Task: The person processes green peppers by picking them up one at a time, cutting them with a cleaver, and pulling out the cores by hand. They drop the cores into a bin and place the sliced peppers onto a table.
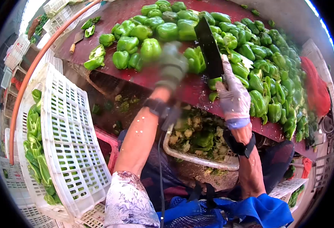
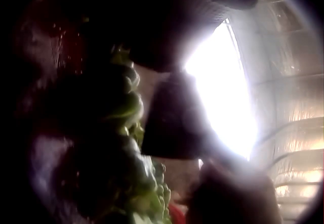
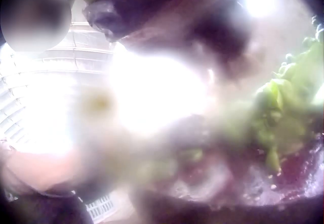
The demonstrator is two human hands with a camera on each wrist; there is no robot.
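In the head view, my right hand [image 1: 234,93], in a thin whitish glove, grips the handle of a wide dark cleaver [image 1: 209,49], one finger stretched along its blade. The blade stands upright among green peppers, beside an open-looking pepper [image 1: 194,60]. My left hand [image 1: 172,62], in a dark greenish glove, is blurred over the red table [image 1: 144,78], between that pepper and a whole green pepper [image 1: 150,49]. Its fingers cannot be made out, nor whether it holds anything. Both wrist views are too dark or blurred to show either grip.
A large heap of peppers [image 1: 275,110] covers the table's right side. A small knife [image 1: 76,41] lies at its left end. Below the front edge stands a tub of pepper scraps [image 1: 233,164]. A tilted white crate [image 1: 70,133] with peppers is at left; a red net bag [image 1: 315,85] at right.
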